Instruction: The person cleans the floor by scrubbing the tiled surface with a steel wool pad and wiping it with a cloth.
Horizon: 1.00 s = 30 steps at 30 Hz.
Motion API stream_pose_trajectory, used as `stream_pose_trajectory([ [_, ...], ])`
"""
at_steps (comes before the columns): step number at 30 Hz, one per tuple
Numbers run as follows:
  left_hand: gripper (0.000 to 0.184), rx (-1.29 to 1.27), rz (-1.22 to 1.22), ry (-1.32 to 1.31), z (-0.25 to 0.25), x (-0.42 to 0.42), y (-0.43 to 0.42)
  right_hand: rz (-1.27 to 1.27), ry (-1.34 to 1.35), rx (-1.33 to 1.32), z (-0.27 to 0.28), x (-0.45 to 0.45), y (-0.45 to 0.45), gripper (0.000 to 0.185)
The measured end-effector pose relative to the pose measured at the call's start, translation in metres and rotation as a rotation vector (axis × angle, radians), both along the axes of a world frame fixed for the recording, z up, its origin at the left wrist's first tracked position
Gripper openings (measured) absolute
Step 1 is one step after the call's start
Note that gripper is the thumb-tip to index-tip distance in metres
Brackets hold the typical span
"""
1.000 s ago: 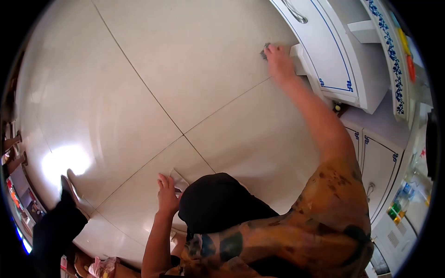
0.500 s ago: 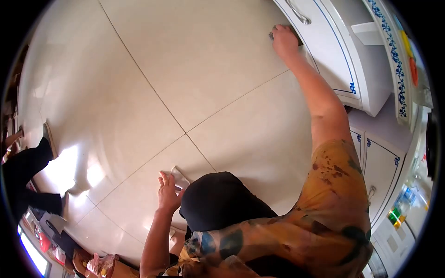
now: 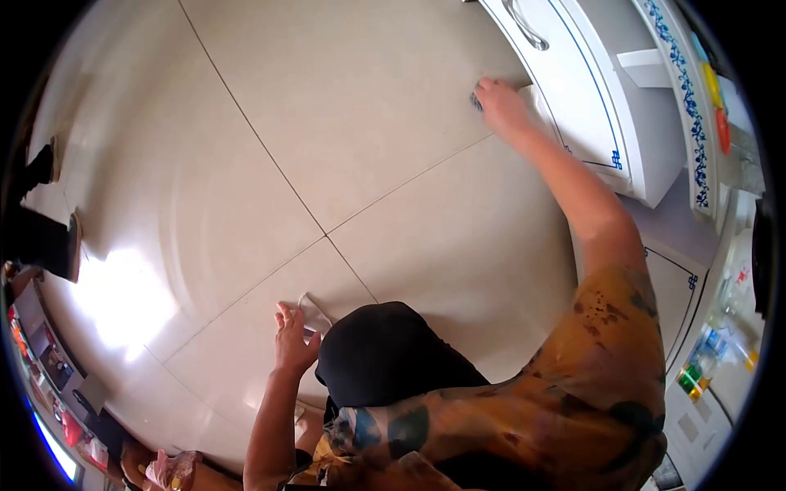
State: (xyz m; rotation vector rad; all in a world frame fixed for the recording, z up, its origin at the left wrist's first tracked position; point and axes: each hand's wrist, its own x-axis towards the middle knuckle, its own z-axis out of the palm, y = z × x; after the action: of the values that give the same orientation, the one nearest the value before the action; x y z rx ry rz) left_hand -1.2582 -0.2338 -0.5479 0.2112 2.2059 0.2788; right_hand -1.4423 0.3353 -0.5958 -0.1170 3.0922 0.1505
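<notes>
My right hand (image 3: 505, 110) reaches far out to the floor beside a white cabinet, its fingers curled over a small, dark grey, rough-textured scouring pad (image 3: 476, 100). Only the pad's edge shows past my fingers, against the tile. My left hand (image 3: 294, 337) hangs by my black-clad knee (image 3: 393, 352), fingers apart and holding nothing. Just beyond its fingertips is the light-coloured front of a shoe (image 3: 313, 311), partly hidden by the hand and knee.
The white cabinet (image 3: 565, 78) with blue trim stands along the right. Large beige floor tiles (image 3: 246, 245) stretch ahead. Another person's legs (image 3: 45, 241) are at the left edge. A pink plastic bag (image 3: 168, 470) and shelves (image 3: 61, 368) are at lower left.
My right hand has moved back toward me along the cabinet with the scouring pad. The other person's legs have shifted farther away at the left. My left hand stays nearly still.
</notes>
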Motion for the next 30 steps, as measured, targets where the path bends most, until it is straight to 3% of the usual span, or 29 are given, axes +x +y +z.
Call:
stream_pose_trajectory([
  [3, 0.068, -0.008, 0.012, 0.033, 0.004, 0.007, 0.003, 0.038, 0.104, -0.002, -0.005, -0.016, 0.023, 0.01],
  [7, 0.067, 0.06, 0.023, 0.071, 0.002, 0.007, -0.008, -0.121, 0.217, -0.04, -0.012, -0.04, 0.023, 0.01],
  [8, 0.066, 0.094, 0.022, 0.083, -0.001, 0.007, -0.009, -0.291, 0.031, -0.081, -0.022, -0.032, 0.026, 0.012],
  [11, 0.064, 0.076, 0.04, 0.083, -0.001, 0.008, -0.005, -0.051, 0.003, -0.086, 0.01, 0.02, 0.004, 0.013],
  [15, 0.062, 0.051, 0.029, 0.09, 0.003, 0.004, 0.001, 0.012, 0.136, 0.086, -0.014, -0.038, 0.039, 0.013],
  [18, 0.06, 0.076, 0.021, 0.11, 0.007, 0.003, -0.002, -0.098, 0.151, 0.044, -0.011, -0.053, 0.021, 0.013],
  [20, 0.06, 0.064, 0.028, 0.101, 0.009, 0.004, -0.003, -0.25, 0.035, -0.096, 0.003, -0.013, -0.009, 0.014],
  [22, 0.06, 0.061, 0.02, 0.102, 0.005, 0.004, 0.001, -0.078, -0.027, -0.028, 0.016, 0.037, -0.023, 0.016],
  [25, 0.06, 0.04, -0.002, 0.117, 0.002, 0.004, 0.0, -0.018, 0.091, 0.04, 0.006, 0.055, -0.011, 0.014],
  [28, 0.06, 0.039, -0.002, 0.115, 0.006, 0.004, -0.002, -0.204, 0.03, 0.19, 0.001, 0.007, 0.004, 0.013],
  [30, 0.059, 0.052, 0.017, 0.102, 0.011, 0.0, 0.001, -0.244, 0.046, 0.155, -0.001, -0.007, 0.006, 0.013],
])
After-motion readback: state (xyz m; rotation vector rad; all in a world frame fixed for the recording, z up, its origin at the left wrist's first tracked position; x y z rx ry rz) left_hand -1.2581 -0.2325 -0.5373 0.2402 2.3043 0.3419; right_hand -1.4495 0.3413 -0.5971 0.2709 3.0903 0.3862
